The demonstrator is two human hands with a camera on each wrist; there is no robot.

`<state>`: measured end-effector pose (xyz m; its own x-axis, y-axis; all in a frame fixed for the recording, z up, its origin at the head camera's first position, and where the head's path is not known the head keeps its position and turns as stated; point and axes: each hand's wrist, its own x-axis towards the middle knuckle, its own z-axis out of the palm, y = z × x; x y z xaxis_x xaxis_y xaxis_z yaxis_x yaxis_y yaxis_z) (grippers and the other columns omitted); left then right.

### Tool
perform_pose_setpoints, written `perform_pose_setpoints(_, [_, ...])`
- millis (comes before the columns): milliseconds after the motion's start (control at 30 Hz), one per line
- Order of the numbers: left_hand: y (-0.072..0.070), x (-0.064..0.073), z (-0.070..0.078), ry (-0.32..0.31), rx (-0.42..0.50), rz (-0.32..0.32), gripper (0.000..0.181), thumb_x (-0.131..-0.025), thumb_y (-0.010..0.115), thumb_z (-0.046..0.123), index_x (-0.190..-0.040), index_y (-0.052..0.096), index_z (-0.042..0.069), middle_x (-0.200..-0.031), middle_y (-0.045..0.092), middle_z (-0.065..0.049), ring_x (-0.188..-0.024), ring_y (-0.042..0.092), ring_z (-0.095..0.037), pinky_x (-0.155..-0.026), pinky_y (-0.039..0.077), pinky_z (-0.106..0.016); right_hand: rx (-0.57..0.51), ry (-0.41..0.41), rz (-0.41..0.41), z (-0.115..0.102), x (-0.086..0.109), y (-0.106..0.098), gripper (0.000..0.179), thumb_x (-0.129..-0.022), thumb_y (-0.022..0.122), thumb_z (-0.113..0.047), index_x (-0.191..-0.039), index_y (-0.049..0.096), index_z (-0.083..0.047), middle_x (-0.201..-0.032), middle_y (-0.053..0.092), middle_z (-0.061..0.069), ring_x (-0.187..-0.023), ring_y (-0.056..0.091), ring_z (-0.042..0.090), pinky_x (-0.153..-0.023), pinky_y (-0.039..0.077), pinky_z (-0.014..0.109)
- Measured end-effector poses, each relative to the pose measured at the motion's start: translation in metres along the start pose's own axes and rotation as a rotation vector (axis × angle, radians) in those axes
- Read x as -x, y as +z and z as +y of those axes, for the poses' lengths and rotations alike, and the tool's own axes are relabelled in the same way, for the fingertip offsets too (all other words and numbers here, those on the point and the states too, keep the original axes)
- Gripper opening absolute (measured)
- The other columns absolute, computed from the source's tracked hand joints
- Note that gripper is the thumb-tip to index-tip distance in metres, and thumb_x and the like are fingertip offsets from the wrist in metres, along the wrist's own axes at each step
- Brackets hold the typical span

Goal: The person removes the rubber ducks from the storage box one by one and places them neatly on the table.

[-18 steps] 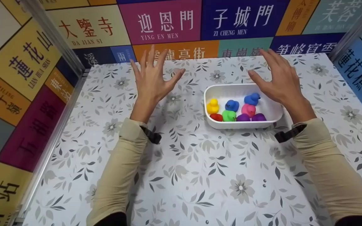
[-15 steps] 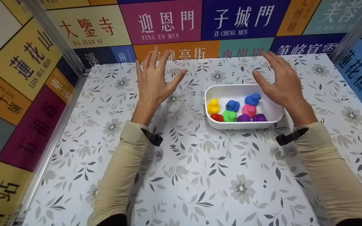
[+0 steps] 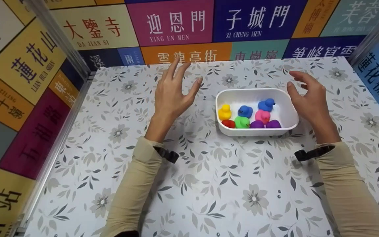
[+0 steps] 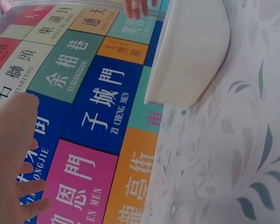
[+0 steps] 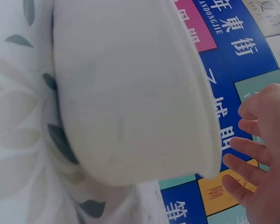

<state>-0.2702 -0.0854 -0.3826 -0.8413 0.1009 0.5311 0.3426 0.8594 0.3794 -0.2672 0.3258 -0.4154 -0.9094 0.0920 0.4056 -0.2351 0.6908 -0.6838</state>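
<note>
A white plastic tub (image 3: 255, 132) sits on the table, holding small rubber ducks: a yellow duck (image 3: 224, 113), two blue ones, a pink duck (image 3: 262, 116), a green duck (image 3: 242, 122), and red and purple shapes partly hidden by the front wall. My left hand (image 3: 173, 95) hovers left of the tub, apart from it, fingers spread and loosely bent, holding nothing. At the tub's right end is my right hand (image 3: 312, 100), fingers loosely curved around nothing. The right wrist view shows a gap between this hand (image 5: 259, 154) and the tub wall (image 5: 130, 102).
The table (image 3: 189, 184) has a white cover with grey leaves and flowers. Panels with Chinese lettering (image 3: 173, 24) rise along the back and both sides. A metal frame strip (image 3: 49, 138) runs down the left edge. Each wrist wears a black strap (image 3: 166, 154).
My left hand has moved right and a little nearer to me, towards the tub. My right hand has shifted right and nearer, from over the tub's right part to its right end, fingers more bent.
</note>
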Motion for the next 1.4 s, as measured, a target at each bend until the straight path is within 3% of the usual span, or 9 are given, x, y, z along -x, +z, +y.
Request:
perform_pose_setpoints(167, [0.011, 0.003, 0.011, 0.025, 0.073, 0.002, 0.062, -0.106, 0.054, 0.063, -0.155, 0.058, 0.025, -0.171, 0.045, -0.005, -0.153, 0.051, -0.029, -0.123, 0.046, -0.051, -0.033, 0.083, -0.052, 0.011, 0.0, -0.001, 0.046, -0.108, 0.059, -0.029, -0.152, 0.062, -0.016, -0.153, 0.064, 0.011, -0.142, 0.06, 0.03, -0.118, 0.051, 0.041])
perform_pose_setpoints(333, [0.024, 0.006, 0.023, 0.054, 0.124, -0.037, 0.059, -0.107, 0.055, 0.06, -0.152, 0.061, 0.022, -0.161, 0.057, -0.005, -0.146, 0.058, -0.026, -0.119, 0.051, -0.045, -0.072, 0.124, -0.122, 0.014, 0.003, 0.005, 0.046, -0.109, 0.056, -0.022, -0.154, 0.059, -0.011, -0.155, 0.062, 0.014, -0.141, 0.061, 0.032, -0.117, 0.052, 0.043])
perform_pose_setpoints(467, [0.031, 0.01, 0.033, 0.048, 0.136, -0.123, 0.051, -0.107, 0.06, 0.052, -0.148, 0.064, 0.022, -0.147, 0.068, -0.003, -0.133, 0.065, -0.024, -0.112, 0.055, -0.04, -0.083, 0.136, -0.164, 0.015, 0.004, 0.015, 0.045, -0.109, 0.051, -0.016, -0.152, 0.061, -0.01, -0.155, 0.063, 0.013, -0.139, 0.063, 0.031, -0.118, 0.052, 0.04])
perform_pose_setpoints(633, [0.044, 0.012, 0.054, 0.054, 0.158, -0.287, 0.039, -0.105, 0.068, 0.037, -0.141, 0.068, 0.02, -0.133, 0.075, -0.002, -0.122, 0.066, -0.022, -0.106, 0.056, -0.036, -0.087, 0.163, -0.199, 0.02, 0.007, 0.022, 0.047, -0.107, 0.046, -0.009, -0.149, 0.065, -0.01, -0.156, 0.062, 0.015, -0.147, 0.056, 0.032, -0.125, 0.043, 0.044])
perform_pose_setpoints(767, [0.056, 0.012, 0.071, 0.08, 0.183, -0.404, 0.038, -0.104, 0.073, 0.028, -0.14, 0.068, 0.018, -0.13, 0.075, -0.003, -0.12, 0.066, -0.021, -0.102, 0.058, -0.034, -0.095, 0.191, -0.207, 0.022, 0.009, 0.022, 0.049, -0.106, 0.043, -0.007, -0.15, 0.065, -0.01, -0.158, 0.06, 0.015, -0.155, 0.048, 0.031, -0.131, 0.034, 0.05])
perform_pose_setpoints(867, [0.063, 0.012, 0.079, 0.082, 0.17, -0.443, 0.04, -0.103, 0.074, 0.023, -0.142, 0.066, 0.018, -0.132, 0.073, -0.002, -0.122, 0.067, -0.02, -0.103, 0.058, -0.033, -0.103, 0.201, -0.212, 0.022, 0.009, 0.023, 0.049, -0.108, 0.042, -0.009, -0.151, 0.064, -0.011, -0.159, 0.059, 0.015, -0.155, 0.048, 0.031, -0.131, 0.034, 0.05])
perform_pose_setpoints(1067, [0.075, 0.012, 0.088, 0.045, 0.055, -0.433, 0.039, -0.101, 0.076, 0.014, -0.139, 0.069, 0.014, -0.132, 0.072, -0.006, -0.123, 0.069, -0.023, -0.102, 0.061, -0.036, -0.09, 0.197, -0.218, 0.019, 0.007, 0.026, 0.048, -0.109, 0.042, -0.008, -0.151, 0.064, -0.011, -0.157, 0.061, 0.014, -0.151, 0.053, 0.03, -0.127, 0.042, 0.048])
perform_pose_setpoints(1267, [0.085, 0.012, 0.102, -0.015, -0.088, -0.364, 0.04, -0.097, 0.083, 0.022, -0.133, 0.071, 0.009, -0.124, 0.074, -0.01, -0.118, 0.072, -0.026, -0.099, 0.062, -0.036, -0.09, 0.202, -0.207, 0.021, 0.006, 0.024, 0.047, -0.11, 0.042, -0.008, -0.152, 0.064, -0.012, -0.158, 0.061, 0.014, -0.152, 0.052, 0.031, -0.128, 0.04, 0.049])
perform_pose_setpoints(1400, [0.09, 0.016, 0.11, -0.006, -0.233, -0.341, 0.038, -0.093, 0.087, 0.025, -0.125, 0.073, 0.009, -0.119, 0.077, -0.007, -0.112, 0.074, -0.024, -0.095, 0.063, -0.034, -0.087, 0.22, -0.22, 0.022, 0.008, 0.024, 0.048, -0.11, 0.042, -0.008, -0.153, 0.063, -0.013, -0.158, 0.061, 0.012, -0.149, 0.054, 0.03, -0.126, 0.043, 0.049])
